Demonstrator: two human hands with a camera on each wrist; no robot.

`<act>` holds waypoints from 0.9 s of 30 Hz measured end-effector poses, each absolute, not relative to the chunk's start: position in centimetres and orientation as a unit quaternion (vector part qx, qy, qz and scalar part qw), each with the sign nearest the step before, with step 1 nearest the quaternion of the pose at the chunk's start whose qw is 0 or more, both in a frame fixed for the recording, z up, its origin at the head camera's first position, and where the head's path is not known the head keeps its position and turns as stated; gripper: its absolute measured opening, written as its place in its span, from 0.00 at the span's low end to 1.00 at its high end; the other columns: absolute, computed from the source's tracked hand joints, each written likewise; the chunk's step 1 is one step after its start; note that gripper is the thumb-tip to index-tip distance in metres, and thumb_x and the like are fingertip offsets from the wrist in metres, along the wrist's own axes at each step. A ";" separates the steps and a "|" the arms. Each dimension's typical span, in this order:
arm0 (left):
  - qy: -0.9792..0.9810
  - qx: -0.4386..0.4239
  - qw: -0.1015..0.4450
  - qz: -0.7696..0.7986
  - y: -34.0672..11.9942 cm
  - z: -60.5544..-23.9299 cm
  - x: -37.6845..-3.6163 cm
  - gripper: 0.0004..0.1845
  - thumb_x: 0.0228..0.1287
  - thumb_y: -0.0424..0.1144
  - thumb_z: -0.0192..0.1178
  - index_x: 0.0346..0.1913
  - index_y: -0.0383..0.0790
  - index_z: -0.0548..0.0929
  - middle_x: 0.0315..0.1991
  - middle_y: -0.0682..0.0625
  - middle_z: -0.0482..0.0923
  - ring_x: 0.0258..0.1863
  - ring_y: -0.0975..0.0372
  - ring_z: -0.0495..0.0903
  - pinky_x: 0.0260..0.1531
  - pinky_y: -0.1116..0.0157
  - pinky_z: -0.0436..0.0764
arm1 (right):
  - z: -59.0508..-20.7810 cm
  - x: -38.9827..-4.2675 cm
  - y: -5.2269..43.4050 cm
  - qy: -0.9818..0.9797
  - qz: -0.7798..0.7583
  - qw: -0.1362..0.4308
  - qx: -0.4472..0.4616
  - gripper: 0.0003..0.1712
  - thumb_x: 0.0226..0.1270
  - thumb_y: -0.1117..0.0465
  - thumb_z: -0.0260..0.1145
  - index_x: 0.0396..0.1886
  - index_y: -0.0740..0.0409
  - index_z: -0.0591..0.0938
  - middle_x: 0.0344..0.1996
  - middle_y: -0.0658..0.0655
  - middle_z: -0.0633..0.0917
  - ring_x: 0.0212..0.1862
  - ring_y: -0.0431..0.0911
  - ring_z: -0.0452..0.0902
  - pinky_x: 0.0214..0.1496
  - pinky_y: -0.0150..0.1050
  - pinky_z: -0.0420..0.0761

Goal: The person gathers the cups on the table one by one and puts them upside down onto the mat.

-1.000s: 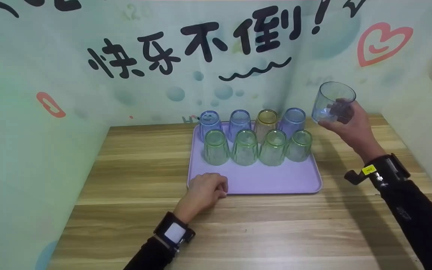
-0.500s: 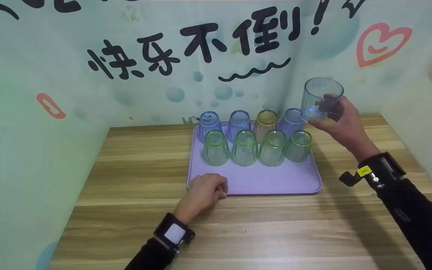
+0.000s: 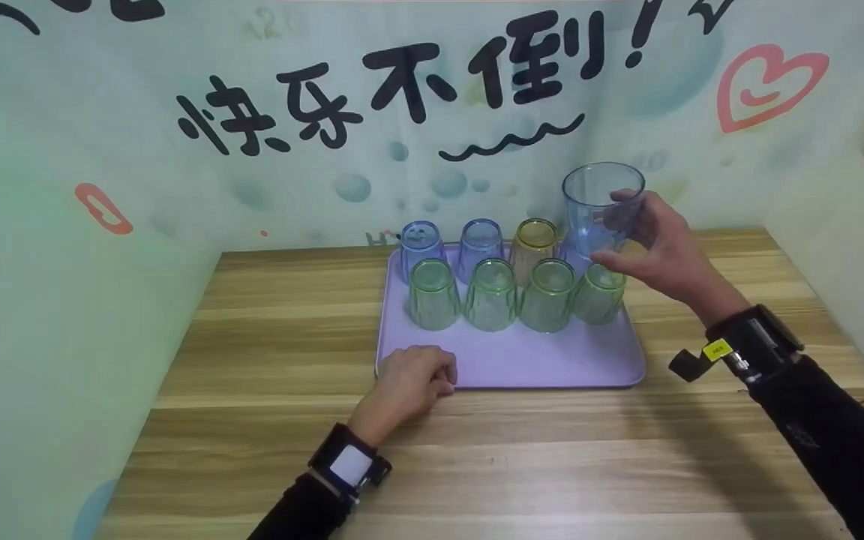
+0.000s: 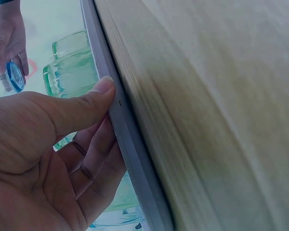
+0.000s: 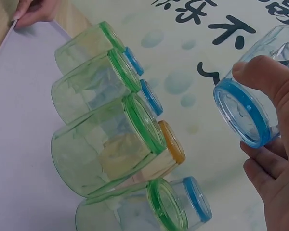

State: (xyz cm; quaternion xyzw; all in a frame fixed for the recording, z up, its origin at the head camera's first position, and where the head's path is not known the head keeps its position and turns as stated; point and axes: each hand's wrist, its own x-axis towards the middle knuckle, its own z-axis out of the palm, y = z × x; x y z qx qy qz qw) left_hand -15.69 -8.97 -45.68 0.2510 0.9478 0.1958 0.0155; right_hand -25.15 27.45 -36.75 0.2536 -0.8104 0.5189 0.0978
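My right hand [image 3: 668,251] holds a clear blue glass [image 3: 588,196] in the air, mouth up, its thumb and fingers curled around the side. Below it, the rearmost right blue glass [image 5: 198,199] is largely hidden in the head view. On the lilac tray [image 3: 544,365] stand two rows of upturned glasses: green glasses [image 3: 433,298] in front, blue glasses [image 3: 481,249] and one amber glass [image 3: 534,251] behind. My left hand [image 3: 411,382] pinches the tray's front rim near its left corner, thumb outside and fingers inside, as the left wrist view shows.
The tray lies on a wooden table [image 3: 274,337]. Close behind it hangs a pale printed backdrop [image 3: 289,195] with large black characters, and the backdrop continues along both sides of the table.
My right hand has carried the blue glass leftward, from beside the tray to above its back right corner. My left hand and the glasses on the tray have stayed put.
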 end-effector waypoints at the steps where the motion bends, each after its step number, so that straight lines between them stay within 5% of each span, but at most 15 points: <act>1: 0.948 0.250 0.017 0.196 -9.0 -45.7 -15.7 0.06 0.60 0.39 0.73 0.31 0.48 0.85 0.26 0.60 0.79 0.31 0.62 0.79 0.33 0.60 0.76 | -36.7 -25.0 27.3 -0.811 0.516 0.096 0.258 0.42 0.54 0.73 0.79 0.68 0.65 0.68 0.55 0.60 0.80 0.58 0.48 0.77 0.63 0.35 0.72; 27: 0.948 0.250 0.023 0.193 -8.9 -45.5 -15.8 0.07 0.58 0.38 0.74 0.29 0.49 0.85 0.24 0.62 0.77 0.30 0.62 0.79 0.32 0.60 0.76 | -36.1 -23.5 24.9 -0.791 0.502 0.020 0.349 0.39 0.55 0.74 0.77 0.67 0.67 0.72 0.59 0.62 0.77 0.59 0.51 0.76 0.63 0.36 0.72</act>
